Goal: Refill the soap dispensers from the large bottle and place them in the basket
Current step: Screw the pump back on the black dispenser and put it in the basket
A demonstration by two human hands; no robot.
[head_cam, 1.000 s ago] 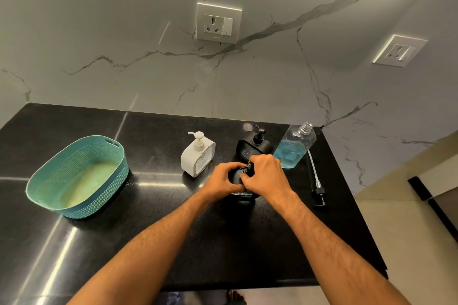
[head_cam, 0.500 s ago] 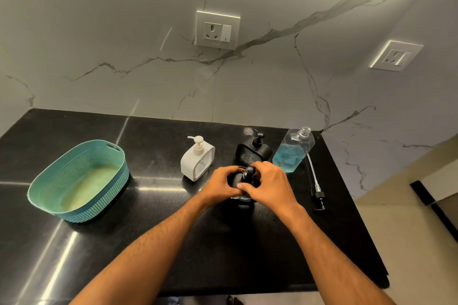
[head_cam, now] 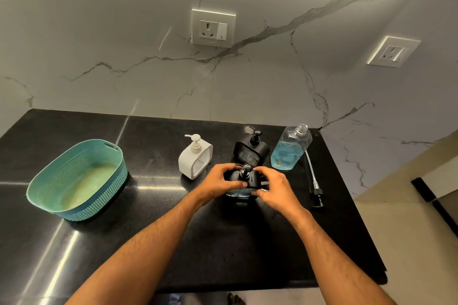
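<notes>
Basket [head_cam: 74, 178] is sitting at the far left of the black counter [head_cam: 173, 242], well apart from the work area; nothing is lying in it, so no dispenser has been placed yet.

White dispenser [head_cam: 195, 158] is standing upright near the middle, pump on, untouched.

Left hand [head_cam: 218, 183] is curling round the left side of the near black dispenser [head_cam: 244, 184], thumb lying across its front face. Judgement: this hand is bracing the body so it does not twist on the counter.

Near black dispenser is standing between both hands, just in front of a second black dispenser [head_cam: 251, 150]. Blue liquid is showing through its lower window, so it appears already filled.

Right hand [head_cam: 275, 188] is wrapping the right side, fingertips reaching up toward the pump head [head_cam: 245, 169]. Cannot tell whether they are pinching the pump collar or only resting against it. Judgement: pump is being seated or tightened.

Both forearms are extending forward and converging on the dispenser, wrists low over the counter.

Large bottle [head_cam: 291, 148] is standing open to the right, part full of blue soap. Its removed pump [head_cam: 313, 181] is lying flat beside it, tube pointing toward the wall, presumably set aside for pouring.
</notes>
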